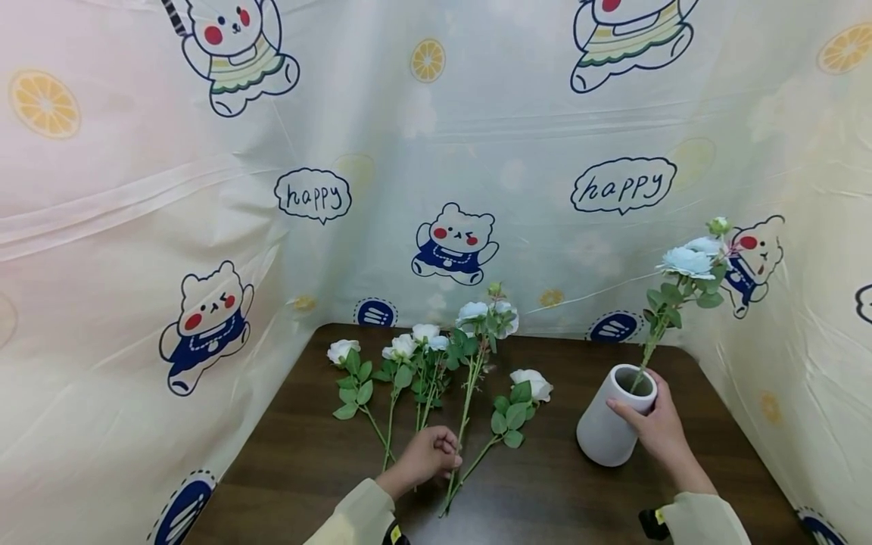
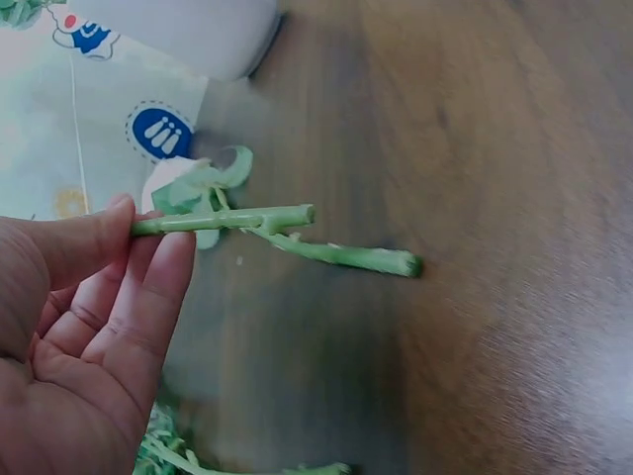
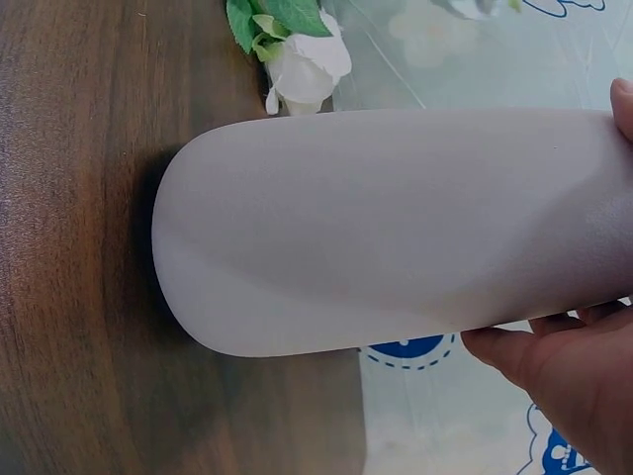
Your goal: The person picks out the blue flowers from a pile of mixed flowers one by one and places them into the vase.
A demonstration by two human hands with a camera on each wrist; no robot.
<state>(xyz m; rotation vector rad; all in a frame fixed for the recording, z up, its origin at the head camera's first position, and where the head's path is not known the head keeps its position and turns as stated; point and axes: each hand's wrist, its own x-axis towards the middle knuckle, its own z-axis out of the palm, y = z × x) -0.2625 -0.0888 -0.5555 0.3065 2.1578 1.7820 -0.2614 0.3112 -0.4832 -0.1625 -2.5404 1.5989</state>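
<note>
My left hand (image 1: 425,456) pinches the green stem (image 2: 223,220) of an artificial flower between thumb and forefinger, close to its cut lower end. That flower carries pale blue-white blooms (image 1: 473,312) and a small bud at its top. My right hand (image 1: 662,433) grips a white vase (image 1: 606,431) near its rim, thumb at the front and fingers round the far side. One blue flower (image 1: 689,261) with green leaves stands in the vase and leans to the right. In the right wrist view the vase's base (image 3: 198,237) is at the wooden table.
A single white rose (image 1: 531,386) lies between the held stem and the vase. On the left lie more white roses (image 1: 343,351) and leafy stems (image 1: 391,409). The dark wooden table (image 1: 538,492) is bordered by a printed cloth (image 1: 436,151) at the back and sides.
</note>
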